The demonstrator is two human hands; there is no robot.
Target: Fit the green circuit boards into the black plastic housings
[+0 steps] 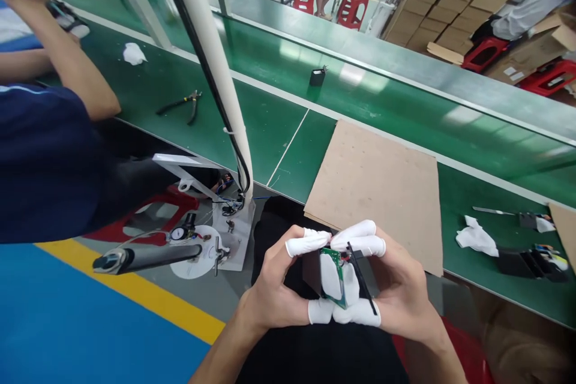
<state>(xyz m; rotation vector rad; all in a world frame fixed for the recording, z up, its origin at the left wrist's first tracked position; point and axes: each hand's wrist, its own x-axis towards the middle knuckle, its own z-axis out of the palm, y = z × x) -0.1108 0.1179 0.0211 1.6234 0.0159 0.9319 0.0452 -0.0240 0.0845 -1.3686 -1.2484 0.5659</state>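
Observation:
Above my lap, both hands hold a small black device with its casing apart and a green circuit board (332, 279) showing inside. My left hand (283, 279), with white finger cots on its fingertips, grips the dark left side of the casing. With similar white cots, my right hand (396, 282) pinches the thin black casing piece (362, 282) on the right. White pads or covered fingertips lie against the board; which of the two I cannot tell. A brown cardboard sheet (378, 186) lies on the green workbench (283, 96) just beyond my hands.
Pliers (184, 105) and a small black device (317, 76) lie on the bench. At right are a crumpled white cloth (477, 237) and black casings (531, 263). A white pole (211, 60) rises left of me, near a co-worker's arm (81, 66). Stacked cartons (441, 3) stand behind.

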